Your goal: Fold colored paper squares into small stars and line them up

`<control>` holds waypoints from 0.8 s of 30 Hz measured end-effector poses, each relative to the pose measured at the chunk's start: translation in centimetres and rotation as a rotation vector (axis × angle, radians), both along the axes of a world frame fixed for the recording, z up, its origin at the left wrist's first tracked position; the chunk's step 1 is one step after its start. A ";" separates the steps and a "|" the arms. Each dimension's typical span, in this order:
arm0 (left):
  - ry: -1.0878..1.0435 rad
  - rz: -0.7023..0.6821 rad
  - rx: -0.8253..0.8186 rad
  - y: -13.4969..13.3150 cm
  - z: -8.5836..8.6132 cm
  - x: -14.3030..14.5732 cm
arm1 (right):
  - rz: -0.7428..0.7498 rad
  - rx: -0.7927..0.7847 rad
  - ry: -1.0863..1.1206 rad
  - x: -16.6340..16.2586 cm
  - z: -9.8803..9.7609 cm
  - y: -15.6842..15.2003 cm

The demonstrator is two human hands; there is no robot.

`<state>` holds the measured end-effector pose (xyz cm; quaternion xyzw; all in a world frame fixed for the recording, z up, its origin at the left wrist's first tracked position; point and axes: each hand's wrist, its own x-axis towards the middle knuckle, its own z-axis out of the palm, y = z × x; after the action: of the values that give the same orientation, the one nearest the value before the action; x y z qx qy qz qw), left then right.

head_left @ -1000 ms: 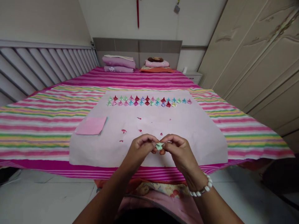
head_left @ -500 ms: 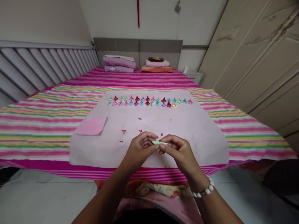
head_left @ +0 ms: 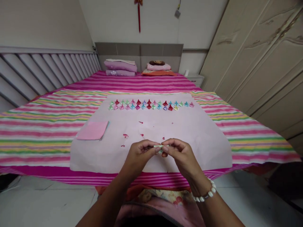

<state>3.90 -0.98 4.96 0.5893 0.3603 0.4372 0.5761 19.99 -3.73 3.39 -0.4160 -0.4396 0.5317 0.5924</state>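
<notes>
My left hand [head_left: 139, 153] and my right hand [head_left: 181, 154] pinch a small pale green folded paper piece [head_left: 160, 147] between their fingertips, above the near part of a large pale pink sheet [head_left: 194, 135] spread on the bed. The piece shows edge-on as a thin strip. A white bead bracelet [head_left: 205, 195] circles my right wrist. Far across the sheet lies a row of several small folded paper pieces [head_left: 151, 104] in red, pink, green and blue.
A stack of pink square paper [head_left: 92, 130] lies at the sheet's left. Small red paper scraps [head_left: 125, 136] dot the sheet. The striped bedcover [head_left: 42, 126] runs to folded bedding [head_left: 120, 67] at the headboard. A wardrobe [head_left: 260, 56] stands at the right.
The green piece has gone from a small open shape facing me to a flat strip seen edge-on, still pinched by both hands. The camera tilted slightly down.
</notes>
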 end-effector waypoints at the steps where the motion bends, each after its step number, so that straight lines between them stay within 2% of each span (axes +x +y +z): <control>1: 0.012 0.002 0.004 0.0 -0.1 0.0 | 0.005 -0.009 0.001 0.0 0.0 0.1; 8: 0.025 0.053 -0.045 0.1 -0.8 0.3 | -0.007 -0.008 -0.028 -0.1 0.0 0.4; 15: 0.061 0.113 -0.090 0.6 -1.5 0.7 | -0.004 -0.083 0.042 -0.3 -0.5 0.7; 20: -0.039 0.132 -0.206 1.0 -2.3 1.0 | -0.018 -0.100 0.120 -0.5 -0.9 0.9; 24: -0.076 0.144 -0.249 1.1 -2.2 0.9 | 0.004 -0.058 0.144 -0.2 -0.7 0.6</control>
<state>4.76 0.10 2.80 0.4689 0.4310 0.4511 0.6252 19.82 -3.13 2.74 -0.3927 -0.3812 0.5739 0.6092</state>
